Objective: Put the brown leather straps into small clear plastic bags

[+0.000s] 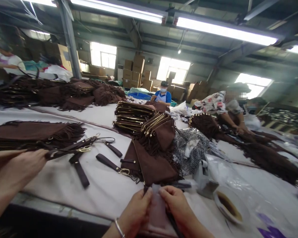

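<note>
Two hands meet at the near edge of the bench (64, 185), which is spread with a white cloth: the left hand (135, 211), a bangle on its wrist, and the right hand (176, 206) both have fingers curled shut, pinching between them a brown piece (157, 211) that hangs down over the bench edge just in front of the person. Near left, another person's hand (24, 167) is closed around a bundle of brown straps (72, 150) with brass clips, some of them trailing across the cloth. Near right sits a shallow white dish (229, 206) holding a dark residue, beside crumpled clear plastic (221, 168). Just beyond the two hands lies a brown suede fringed bag (151, 165), a strap with a brass buckle (124, 171) touching its left side. Further back stands a stack of bags (132, 115) with gold-coloured rims, more leaning against its right side. On the left lies a flat fringed bag (32, 132), and behind it a long heap of the same brown bags (57, 94). Far right, a person in a floral top (220, 102) leans over fringed goods. Furthest off sits a person in a blue shirt (163, 96), with cardboard boxes (136, 71) piled under the windows.
</note>
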`<state>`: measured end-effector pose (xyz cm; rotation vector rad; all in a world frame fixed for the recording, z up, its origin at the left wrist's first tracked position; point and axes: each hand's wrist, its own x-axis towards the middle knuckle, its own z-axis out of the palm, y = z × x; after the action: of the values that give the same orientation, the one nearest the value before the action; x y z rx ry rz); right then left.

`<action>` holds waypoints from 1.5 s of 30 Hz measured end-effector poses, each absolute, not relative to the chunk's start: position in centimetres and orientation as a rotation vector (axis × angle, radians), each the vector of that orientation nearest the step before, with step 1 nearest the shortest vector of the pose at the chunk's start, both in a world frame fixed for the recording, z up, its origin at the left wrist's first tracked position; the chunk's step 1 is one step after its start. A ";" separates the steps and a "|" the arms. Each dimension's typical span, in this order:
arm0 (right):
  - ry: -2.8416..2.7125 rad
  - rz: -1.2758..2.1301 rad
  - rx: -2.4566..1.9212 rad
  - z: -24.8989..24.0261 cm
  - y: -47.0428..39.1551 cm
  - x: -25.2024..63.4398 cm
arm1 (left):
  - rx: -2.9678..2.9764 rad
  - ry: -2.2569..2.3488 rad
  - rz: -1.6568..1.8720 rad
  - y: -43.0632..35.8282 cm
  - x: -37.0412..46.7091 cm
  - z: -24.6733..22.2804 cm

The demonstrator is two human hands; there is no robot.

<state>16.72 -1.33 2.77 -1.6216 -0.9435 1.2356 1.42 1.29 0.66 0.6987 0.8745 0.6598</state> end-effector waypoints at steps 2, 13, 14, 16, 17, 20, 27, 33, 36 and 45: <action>-1.042 1.155 -1.661 2.9 -1.4 16.8 | 0.678 0.894 0.646 1.0 0.8 0.9; -1.336 1.106 -1.801 2.3 -3.7 14.7 | 0.850 0.898 0.532 3.4 -2.6 4.0; -1.352 1.097 -1.806 2.4 -3.8 14.6 | 0.860 0.893 0.518 3.6 -2.5 4.1; -1.374 1.092 -1.813 2.7 -4.0 14.5 | 0.911 0.906 0.495 3.6 -2.1 4.2; -1.381 1.088 -1.816 2.8 -4.1 14.5 | 0.950 0.927 0.487 3.6 -2.0 4.2; -1.390 1.061 -1.820 3.0 -4.2 14.6 | 1.044 0.992 0.481 3.4 -1.8 4.1; -1.419 1.024 -1.822 3.3 -4.2 14.3 | 1.180 1.079 0.493 3.4 -2.6 4.2; -1.476 0.973 -1.827 3.3 -4.4 13.8 | 1.186 1.079 0.531 3.3 -2.4 4.2; -1.462 0.977 -1.828 3.6 -4.4 13.7 | 1.165 1.085 0.519 3.2 -2.3 4.3; -1.372 1.054 -1.784 3.0 -4.0 13.2 | 1.119 1.116 0.542 2.4 -2.6 4.4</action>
<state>13.20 -3.99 2.96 -1.7838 -1.3716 1.0538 -2.56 2.42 4.37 1.1193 1.1163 0.5424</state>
